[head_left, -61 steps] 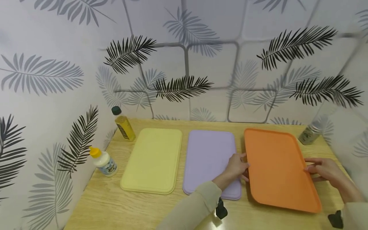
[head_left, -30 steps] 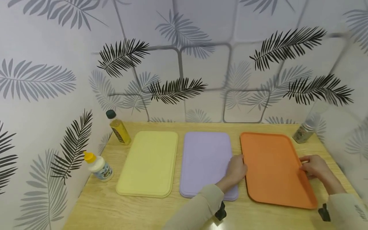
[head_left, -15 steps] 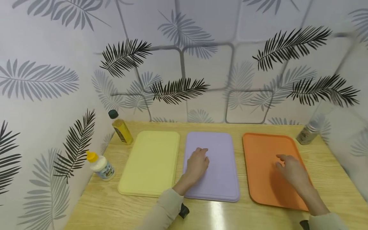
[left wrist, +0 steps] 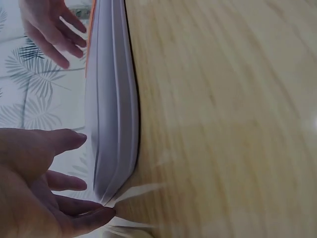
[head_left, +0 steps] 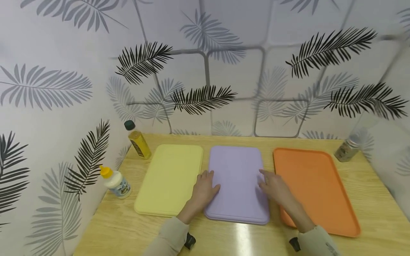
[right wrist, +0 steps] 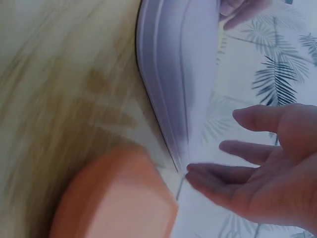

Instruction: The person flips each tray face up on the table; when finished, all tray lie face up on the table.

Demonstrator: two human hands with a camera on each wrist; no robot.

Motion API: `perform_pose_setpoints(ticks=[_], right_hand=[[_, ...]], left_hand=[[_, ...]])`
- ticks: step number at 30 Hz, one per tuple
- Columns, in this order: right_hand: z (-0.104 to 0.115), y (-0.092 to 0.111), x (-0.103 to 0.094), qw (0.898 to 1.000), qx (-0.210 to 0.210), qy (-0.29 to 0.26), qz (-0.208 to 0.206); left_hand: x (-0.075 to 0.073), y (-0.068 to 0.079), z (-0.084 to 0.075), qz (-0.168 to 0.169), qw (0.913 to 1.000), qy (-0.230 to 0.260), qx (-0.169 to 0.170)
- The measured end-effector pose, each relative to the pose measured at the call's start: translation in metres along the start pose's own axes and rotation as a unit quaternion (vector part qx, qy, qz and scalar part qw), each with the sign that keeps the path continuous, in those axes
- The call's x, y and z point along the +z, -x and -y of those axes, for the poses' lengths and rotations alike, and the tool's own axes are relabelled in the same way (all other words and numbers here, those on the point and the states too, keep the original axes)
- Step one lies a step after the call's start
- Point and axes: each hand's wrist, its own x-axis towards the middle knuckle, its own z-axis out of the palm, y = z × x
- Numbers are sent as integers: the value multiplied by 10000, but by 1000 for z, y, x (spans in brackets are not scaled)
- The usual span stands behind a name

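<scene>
A purple tray (head_left: 235, 188) lies flat between both hands, its edge showing layered bands in the wrist views. My left hand (head_left: 202, 191) is at its left edge, fingers extended and thumb over the tray; in the left wrist view the fingertips (left wrist: 106, 213) are close to the tray's corner, and contact is hard to tell. My right hand (head_left: 278, 188) hovers at the tray's right edge, fingers extended and holding nothing. Beneath the right forearm lies an orange tray (head_left: 315, 185) with a raised rim. To the left sits a yellow tray (head_left: 171, 177), partly under the left hand's reach.
On the wooden table (head_left: 109, 231), a white glue bottle (head_left: 118, 185) with a yellow cap and a bottle of yellow liquid (head_left: 140, 144) stand at the left. A small glass jar (head_left: 347, 150) stands at the back right. Patterned walls (head_left: 230, 117) border the table.
Both hands held the orange tray by its sides, lowered it flat and let go. They then moved left, to either side of the purple tray.
</scene>
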Motion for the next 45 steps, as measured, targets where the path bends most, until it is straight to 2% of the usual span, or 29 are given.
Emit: perform_pose_setpoints(ticks=[4, 8, 13, 17, 19, 22, 25, 28, 30, 35, 38, 42, 45], right_hand=[[-6, -8, 20, 9982, 81, 549, 218], [-2, -11, 26, 9955, 452, 726, 398], [11, -11, 24, 9955, 700, 554, 320], [10, -12, 27, 9975, 696, 96, -51], [9, -14, 28, 9960, 836, -265, -159], [12, -16, 26, 9853, 1377, -1005, -101], [17, -16, 19, 9626, 1885, -1945, -30], [17, -13, 13, 9432, 2079, -2591, 4], [16, -11, 11, 9355, 2181, -2781, -45], [12, -8, 3, 9320, 2140, -2890, -449], [12, -9, -5, 9258, 2000, -3126, -728], [11, -10, -15, 9057, 1802, -3739, -865], [8, -12, -20, 8955, 1627, -4048, -883]], left_hand=[[2, -3, -5, 52, 9997, 214, -54], [2, -10, -5, 146, 9997, 161, -123], [-2, -15, -8, 198, 9995, 113, -199], [-3, -15, -11, 200, 9996, -13, -193], [-4, -15, -12, 153, 9997, -47, -191], [-4, -17, -13, 145, 9996, -60, -254], [-2, -20, -12, 206, 9992, -48, -341], [-2, -19, -12, 267, 9989, -49, -386], [-4, -16, -12, 296, 9988, -15, -392], [-7, -16, -10, 411, 9984, -44, -387], [-9, -20, -8, 488, 9980, -40, -399], [-12, -24, -4, 615, 9968, 156, -485], [-13, -25, -1, 677, 9959, 327, -510]])
